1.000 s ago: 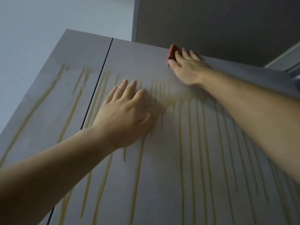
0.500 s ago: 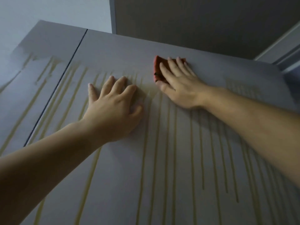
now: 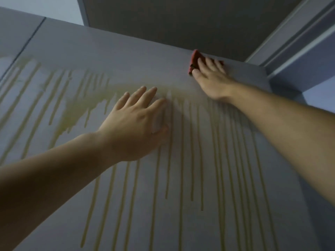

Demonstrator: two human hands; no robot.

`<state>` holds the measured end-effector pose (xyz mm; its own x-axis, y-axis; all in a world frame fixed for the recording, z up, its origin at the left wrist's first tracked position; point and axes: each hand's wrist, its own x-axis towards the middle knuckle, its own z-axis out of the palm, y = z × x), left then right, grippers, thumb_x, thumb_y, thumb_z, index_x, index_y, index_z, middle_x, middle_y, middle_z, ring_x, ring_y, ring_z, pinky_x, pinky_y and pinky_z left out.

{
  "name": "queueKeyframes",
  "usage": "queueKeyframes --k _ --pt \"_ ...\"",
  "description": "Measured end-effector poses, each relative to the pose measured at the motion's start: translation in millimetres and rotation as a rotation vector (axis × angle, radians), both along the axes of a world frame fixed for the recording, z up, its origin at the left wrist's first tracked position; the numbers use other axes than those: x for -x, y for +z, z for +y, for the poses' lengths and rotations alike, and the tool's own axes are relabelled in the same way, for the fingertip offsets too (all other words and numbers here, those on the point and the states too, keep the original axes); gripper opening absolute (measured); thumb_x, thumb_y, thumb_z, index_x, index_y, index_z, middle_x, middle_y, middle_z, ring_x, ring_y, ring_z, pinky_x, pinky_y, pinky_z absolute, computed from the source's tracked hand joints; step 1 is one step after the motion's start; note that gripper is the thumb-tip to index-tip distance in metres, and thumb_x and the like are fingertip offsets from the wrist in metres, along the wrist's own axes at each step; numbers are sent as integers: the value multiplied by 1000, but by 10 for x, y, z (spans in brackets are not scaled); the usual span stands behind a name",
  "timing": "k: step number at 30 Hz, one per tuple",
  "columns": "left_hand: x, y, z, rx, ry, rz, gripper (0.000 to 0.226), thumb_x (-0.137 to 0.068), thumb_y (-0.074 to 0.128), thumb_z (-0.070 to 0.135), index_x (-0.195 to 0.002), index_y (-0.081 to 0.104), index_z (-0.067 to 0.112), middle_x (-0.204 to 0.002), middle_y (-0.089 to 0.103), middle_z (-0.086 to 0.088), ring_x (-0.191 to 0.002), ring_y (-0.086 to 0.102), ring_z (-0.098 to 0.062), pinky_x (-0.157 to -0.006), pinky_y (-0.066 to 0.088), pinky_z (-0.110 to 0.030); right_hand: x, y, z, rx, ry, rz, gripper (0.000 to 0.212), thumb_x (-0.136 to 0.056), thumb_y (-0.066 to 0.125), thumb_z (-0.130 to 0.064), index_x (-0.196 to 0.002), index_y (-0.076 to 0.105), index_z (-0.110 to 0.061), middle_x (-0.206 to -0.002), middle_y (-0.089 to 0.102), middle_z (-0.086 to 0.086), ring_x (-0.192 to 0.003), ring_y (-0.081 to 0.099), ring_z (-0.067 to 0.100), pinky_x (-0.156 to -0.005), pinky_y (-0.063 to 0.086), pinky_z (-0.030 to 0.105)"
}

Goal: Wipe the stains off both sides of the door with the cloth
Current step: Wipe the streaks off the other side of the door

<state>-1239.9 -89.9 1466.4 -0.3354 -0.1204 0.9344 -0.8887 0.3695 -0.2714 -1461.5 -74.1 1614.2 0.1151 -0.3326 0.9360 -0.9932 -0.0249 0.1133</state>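
A grey door fills the view, streaked with long yellowish drip stains and a smeared patch at the upper left. My right hand presses a red cloth flat against the door close to its top edge, at the upper right. Most of the cloth is hidden under the fingers. My left hand rests flat on the door's middle, fingers spread, holding nothing.
A second grey panel, also stained, lies to the left across a thin dark gap. Above the door is a dark ceiling surface. A pale frame runs along the upper right.
My right hand has slid the cloth up and to the right, toward the door's top edge. The left hand stays flat on the door. The view has shifted.
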Motion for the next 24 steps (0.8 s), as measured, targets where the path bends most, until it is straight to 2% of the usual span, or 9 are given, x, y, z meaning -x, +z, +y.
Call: queueKeyframes --k 2,5,7,12,16,20,22,24 --pt "148 20 12 -3 -7 -3 87 -82 9 72 -161 16 35 -173 7 -1 -160 -3 -21 -130 3 -44 98 -78 13 -3 -17 -3 68 -108 13 -57 -165 -1 -22 -172 -10 4 -158 -12 27 -126 -8 41" --pt "387 45 30 -1 -10 -31 93 -78 5 73 -162 16 35 -173 5 0 -160 -3 -21 -130 2 -44 299 -474 -6 -11 -3 145 66 -108 15 -56 -164 -4 -26 -171 -16 -2 -158 -17 21 -124 -10 38" --pt "549 47 18 -1 12 -68 92 -80 5 73 -163 12 35 -174 2 0 -160 -6 -21 -130 -1 -44 476 -487 -8 -29 22 177 63 -109 14 -54 -164 -4 -29 -171 -17 -5 -157 -18 17 -123 -10 35" --pt "871 7 -71 37 99 -101 80 -90 15 64 -162 16 30 -173 6 -3 -160 -3 -25 -127 -1 -57 618 -194 -17 23 56 19 62 -110 15 -51 -164 2 -26 -173 -10 -1 -158 -13 21 -125 -10 37" --pt "939 -15 -127 89 90 -75 81 -89 16 65 -158 32 25 -169 22 -7 -158 10 -32 -124 7 -67 833 -511 -89 39 76 134 61 -110 17 -52 -164 2 -29 -172 -12 -5 -158 -15 19 -124 -11 38" --pt "952 -16 -155 142 85 -75 75 -90 25 63 -148 48 21 -162 38 -13 -154 25 -37 -120 18 -71 1163 39 -82 45 -7 -21 70 -104 4 -61 -165 1 -26 -173 -8 0 -159 -11 26 -128 -8 43" --pt "983 -19 -170 161 101 -61 74 -90 28 61 -145 53 19 -160 41 -15 -152 29 -38 -119 21 -70 1259 217 -52 65 -11 -112 66 -107 9 -56 -165 1 -23 -173 -6 5 -159 -9 30 -128 -8 43" --pt "1023 -29 -177 165 103 -39 73 -90 29 61 -146 52 19 -160 40 -15 -152 29 -39 -120 22 -68 1322 55 -49 84 1 -95 63 -109 12 -53 -165 1 -24 -173 -5 5 -159 -8 28 -128 -8 41"
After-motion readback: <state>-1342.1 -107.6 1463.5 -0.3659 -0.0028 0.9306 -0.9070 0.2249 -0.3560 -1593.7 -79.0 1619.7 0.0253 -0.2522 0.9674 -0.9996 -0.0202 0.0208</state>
